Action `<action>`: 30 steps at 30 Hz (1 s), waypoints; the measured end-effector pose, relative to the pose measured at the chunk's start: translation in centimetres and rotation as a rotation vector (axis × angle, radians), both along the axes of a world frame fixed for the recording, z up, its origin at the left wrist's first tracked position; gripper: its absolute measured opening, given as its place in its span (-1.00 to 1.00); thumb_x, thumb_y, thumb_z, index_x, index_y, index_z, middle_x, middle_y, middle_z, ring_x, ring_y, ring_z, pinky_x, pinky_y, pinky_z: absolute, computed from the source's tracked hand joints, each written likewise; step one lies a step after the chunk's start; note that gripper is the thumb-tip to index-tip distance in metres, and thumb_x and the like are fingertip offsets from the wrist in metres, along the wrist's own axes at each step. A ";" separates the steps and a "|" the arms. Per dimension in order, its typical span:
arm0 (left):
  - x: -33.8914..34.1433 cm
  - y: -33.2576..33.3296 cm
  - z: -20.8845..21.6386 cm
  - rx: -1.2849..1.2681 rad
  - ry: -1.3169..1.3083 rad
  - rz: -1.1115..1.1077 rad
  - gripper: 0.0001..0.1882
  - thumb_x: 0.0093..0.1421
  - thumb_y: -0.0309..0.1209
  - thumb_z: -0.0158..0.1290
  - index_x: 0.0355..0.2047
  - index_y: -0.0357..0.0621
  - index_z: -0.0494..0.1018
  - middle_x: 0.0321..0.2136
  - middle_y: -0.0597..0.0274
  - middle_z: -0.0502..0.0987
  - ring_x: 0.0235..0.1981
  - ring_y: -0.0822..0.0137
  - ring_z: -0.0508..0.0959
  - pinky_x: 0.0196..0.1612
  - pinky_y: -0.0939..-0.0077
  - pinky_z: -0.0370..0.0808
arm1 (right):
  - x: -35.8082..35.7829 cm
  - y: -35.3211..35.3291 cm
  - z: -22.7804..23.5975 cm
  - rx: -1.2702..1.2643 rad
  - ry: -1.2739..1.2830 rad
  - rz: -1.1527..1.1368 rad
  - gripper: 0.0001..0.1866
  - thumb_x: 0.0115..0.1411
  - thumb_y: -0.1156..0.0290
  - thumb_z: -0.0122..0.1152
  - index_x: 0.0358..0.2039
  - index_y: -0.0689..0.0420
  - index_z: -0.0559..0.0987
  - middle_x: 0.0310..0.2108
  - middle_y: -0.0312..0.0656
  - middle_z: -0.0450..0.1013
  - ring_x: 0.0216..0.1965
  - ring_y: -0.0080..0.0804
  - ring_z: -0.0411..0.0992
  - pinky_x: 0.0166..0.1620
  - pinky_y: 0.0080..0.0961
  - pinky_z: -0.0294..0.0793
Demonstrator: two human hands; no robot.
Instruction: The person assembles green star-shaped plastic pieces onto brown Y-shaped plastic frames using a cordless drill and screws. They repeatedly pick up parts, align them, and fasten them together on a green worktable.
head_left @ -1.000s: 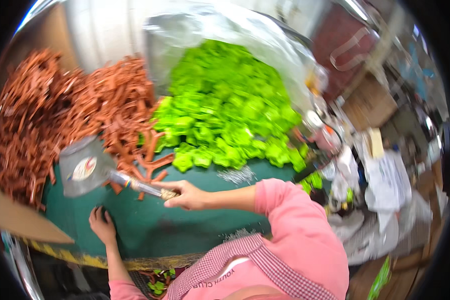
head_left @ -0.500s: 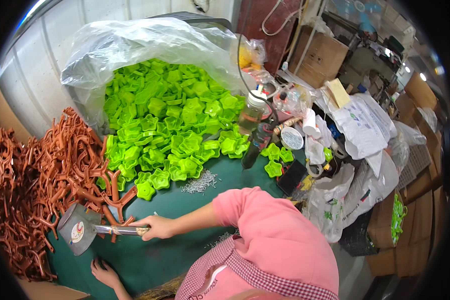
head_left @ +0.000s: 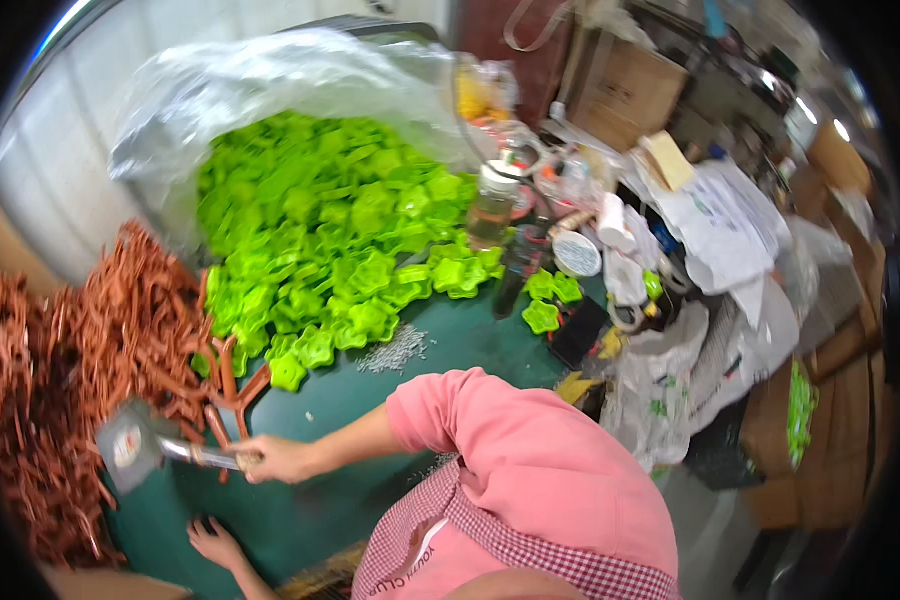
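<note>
My right hand (head_left: 268,460) is closed around the metal handle of a small grey flat-bladed shovel (head_left: 130,448), held above the table's left side. Its blade is tilted beside the pile of brown branching plastic pieces (head_left: 135,320) and carries a round sticker. Below the handle, my left hand (head_left: 216,544) lies on the green table (head_left: 300,520) with its fingers apart, holding nothing that I can see. A brown forked piece (head_left: 235,390) lies near my right hand, at the edge of the pile. The picture is somewhat blurred.
Green star-shaped plastic cups (head_left: 320,220) spill out of a clear plastic bag (head_left: 270,75) at the back. Small grey pins (head_left: 395,350) lie heaped before them. A bottle (head_left: 492,205), a dark hand tool (head_left: 518,270) and a black phone-like slab (head_left: 578,332) stand or lie to the right.
My right hand and the shovel have moved left and slightly up. My left hand stays on the table, a little to the right in the picture. The whole view has shifted slightly.
</note>
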State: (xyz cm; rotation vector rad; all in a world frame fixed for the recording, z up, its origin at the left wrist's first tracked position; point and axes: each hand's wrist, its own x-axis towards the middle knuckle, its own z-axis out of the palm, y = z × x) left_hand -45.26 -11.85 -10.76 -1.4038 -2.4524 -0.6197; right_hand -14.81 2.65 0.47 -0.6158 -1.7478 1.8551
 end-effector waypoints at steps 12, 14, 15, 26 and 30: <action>-0.7 -1.8 2.5 0.149 0.010 0.189 -0.72 0.14 -0.39 0.12 -0.11 -0.11 0.52 -0.05 0.18 0.49 0.05 0.10 0.42 0.06 0.22 0.37 | -5.5 7.5 7.7 0.229 -0.036 -0.041 -0.30 0.10 0.52 0.16 0.29 0.21 0.24 -0.31 -0.30 0.36 -0.44 -0.61 0.33 -0.43 -0.62 0.37; -0.6 -2.5 3.0 0.130 0.000 0.223 -0.71 0.14 -0.38 0.13 -0.11 -0.09 0.52 -0.06 0.21 0.48 0.03 0.14 0.43 0.05 0.22 0.38 | -8.3 9.5 10.6 0.096 0.021 -0.006 -0.39 0.08 0.58 0.17 0.20 0.27 0.33 -0.36 -0.32 0.37 -0.48 -0.63 0.33 -0.49 -0.64 0.36; -0.4 -2.5 3.4 0.129 0.001 0.220 -0.71 0.14 -0.37 0.14 -0.11 -0.08 0.52 -0.06 0.22 0.48 0.03 0.15 0.43 0.06 0.23 0.38 | -10.1 10.8 11.0 0.089 0.055 0.006 -0.48 0.10 0.58 0.14 0.12 0.23 0.38 -0.43 -0.36 0.35 -0.56 -0.65 0.30 -0.57 -0.66 0.30; 1.3 -1.5 4.2 0.061 -0.090 0.174 -0.66 0.14 -0.38 0.14 -0.05 -0.08 0.47 -0.04 0.19 0.44 0.04 0.14 0.39 0.06 0.20 0.34 | -37.4 22.6 24.1 0.682 -0.033 -0.079 -0.82 0.33 0.37 -0.05 -0.28 0.22 0.42 -0.56 -0.27 0.35 -0.68 -0.53 0.30 -0.63 -0.53 0.38; 1.0 -2.6 4.6 0.032 -0.056 0.194 -0.64 0.13 -0.34 0.16 -0.04 -0.04 0.47 -0.03 0.21 0.41 0.05 0.16 0.37 0.07 0.23 0.33 | -40.9 16.3 16.8 0.993 -0.578 -0.127 -0.61 0.25 0.36 0.03 -0.01 0.33 0.27 -0.34 0.05 0.50 -0.44 -0.27 0.54 -0.43 -0.38 0.61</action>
